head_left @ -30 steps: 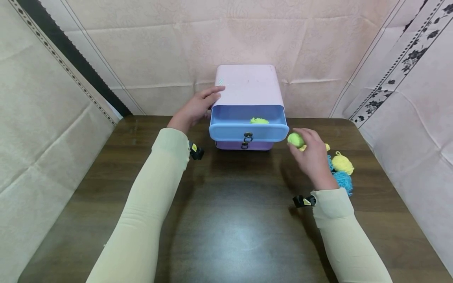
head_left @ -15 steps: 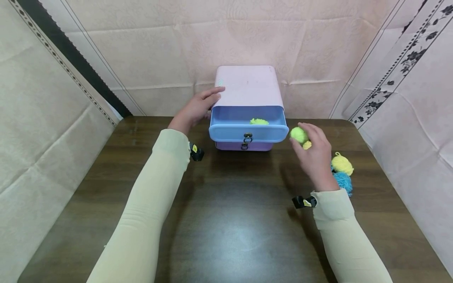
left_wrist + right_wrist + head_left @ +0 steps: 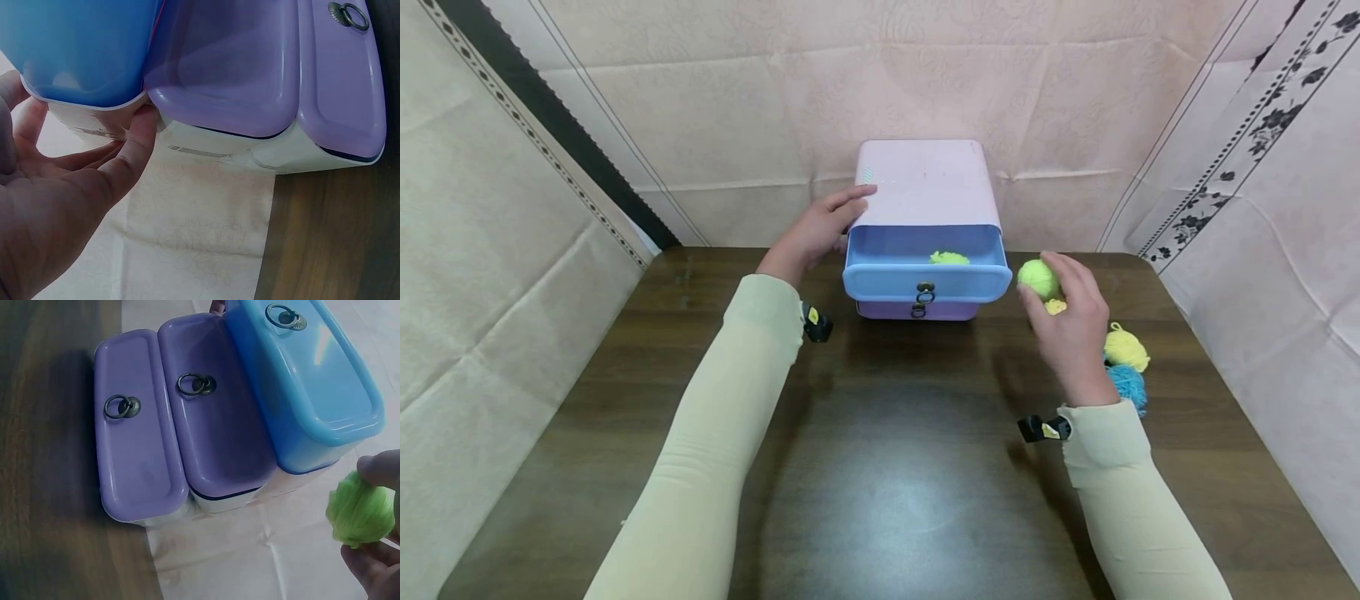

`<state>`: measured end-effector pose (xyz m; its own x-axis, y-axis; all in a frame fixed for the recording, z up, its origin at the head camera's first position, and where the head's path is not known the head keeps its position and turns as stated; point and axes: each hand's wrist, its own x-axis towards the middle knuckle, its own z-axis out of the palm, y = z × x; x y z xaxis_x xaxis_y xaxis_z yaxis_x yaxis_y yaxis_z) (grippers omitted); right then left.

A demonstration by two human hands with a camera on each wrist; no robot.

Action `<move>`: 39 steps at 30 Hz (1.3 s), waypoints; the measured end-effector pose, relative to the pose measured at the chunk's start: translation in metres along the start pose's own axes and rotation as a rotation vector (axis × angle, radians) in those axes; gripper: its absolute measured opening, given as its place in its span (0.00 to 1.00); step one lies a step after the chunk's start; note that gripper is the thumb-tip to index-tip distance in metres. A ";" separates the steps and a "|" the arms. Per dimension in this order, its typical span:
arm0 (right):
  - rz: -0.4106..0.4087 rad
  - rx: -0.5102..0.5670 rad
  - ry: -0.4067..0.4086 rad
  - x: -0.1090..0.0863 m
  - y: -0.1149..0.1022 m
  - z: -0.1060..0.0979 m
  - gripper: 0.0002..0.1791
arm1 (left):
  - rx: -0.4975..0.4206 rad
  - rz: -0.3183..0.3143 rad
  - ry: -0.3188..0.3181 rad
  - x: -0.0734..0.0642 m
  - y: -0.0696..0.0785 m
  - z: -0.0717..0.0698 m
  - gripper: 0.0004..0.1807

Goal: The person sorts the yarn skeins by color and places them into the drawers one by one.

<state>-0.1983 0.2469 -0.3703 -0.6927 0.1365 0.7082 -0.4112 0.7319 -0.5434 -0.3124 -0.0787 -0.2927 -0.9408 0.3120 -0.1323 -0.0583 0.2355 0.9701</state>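
Note:
A small drawer cabinet with a white casing [image 3: 925,179] stands at the back of the table. Its top blue drawer [image 3: 880,283] is pulled out, and a lime-green yarn ball [image 3: 950,258] lies inside. My left hand [image 3: 812,237] rests on the cabinet's left upper edge, with extended fingers over the top and others against the side [image 3: 100,122]. Just right of the drawer, my right hand [image 3: 1071,329] pinches another lime-green yarn ball [image 3: 359,512] between thumb and fingers. Some yellow yarn [image 3: 1056,307] shows below that ball, partly hidden by the hand.
Purple drawers [image 3: 215,406] with ring handles sit closed under the blue one. Right of my right wrist lie a yellow yarn ball [image 3: 1126,348] and blue yarn [image 3: 1127,385] on the brown wooden table [image 3: 880,467]. Pale cloth [image 3: 737,108] hangs behind the cabinet.
My right hand has lifted slightly up and to the right, carrying the lime-green yarn ball. The left hand and the blue drawer stay in place.

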 end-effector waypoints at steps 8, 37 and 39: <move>-0.023 0.020 0.047 0.002 -0.007 -0.003 0.25 | -0.002 0.000 0.009 0.001 -0.001 0.000 0.20; -0.134 0.097 0.144 0.013 -0.038 -0.003 0.25 | 0.052 -0.008 0.017 0.001 -0.002 -0.001 0.20; -0.139 0.101 0.147 0.013 -0.040 -0.003 0.25 | 0.049 -0.001 0.022 0.008 -0.007 -0.003 0.20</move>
<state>-0.1895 0.2212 -0.3379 -0.5345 0.1404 0.8334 -0.5591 0.6807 -0.4733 -0.3201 -0.0804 -0.3003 -0.9479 0.2918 -0.1280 -0.0432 0.2805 0.9589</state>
